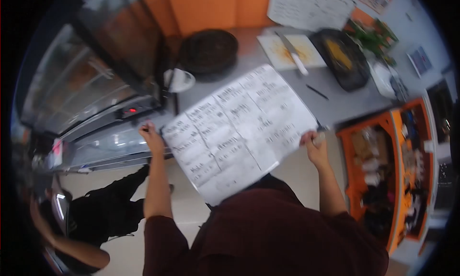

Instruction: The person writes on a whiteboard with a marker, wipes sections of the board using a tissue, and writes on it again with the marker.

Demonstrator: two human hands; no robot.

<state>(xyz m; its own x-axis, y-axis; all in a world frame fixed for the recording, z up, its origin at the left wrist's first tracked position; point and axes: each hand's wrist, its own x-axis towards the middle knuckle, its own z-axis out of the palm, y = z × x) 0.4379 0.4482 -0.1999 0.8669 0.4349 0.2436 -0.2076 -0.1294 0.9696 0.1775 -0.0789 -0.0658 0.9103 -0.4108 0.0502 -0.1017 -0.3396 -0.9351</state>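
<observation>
A whiteboard [239,137] covered with dark handwriting in a ruled grid is tilted in front of my body, its far part over the counter. Black pieces show at some of its corners. At its left corner my left hand [152,136] is closed, fingers bent at the edge; blur hides the exact contact. My right hand [315,146] grips the right edge near the other corner, thumb on top. Beyond the board, a knife [293,55] lies across a stained white cutting board [271,52]. A thin black pen-like stick [317,91] lies on the counter.
A dark round pot or griddle [208,51], a white cup-like item [179,80] and a black tray [352,75] with yellow food stand on the counter [335,108]. A glass-fronted cabinet [81,84] is left. Orange shelving [352,180] stands right. Another person [105,209] is at lower left.
</observation>
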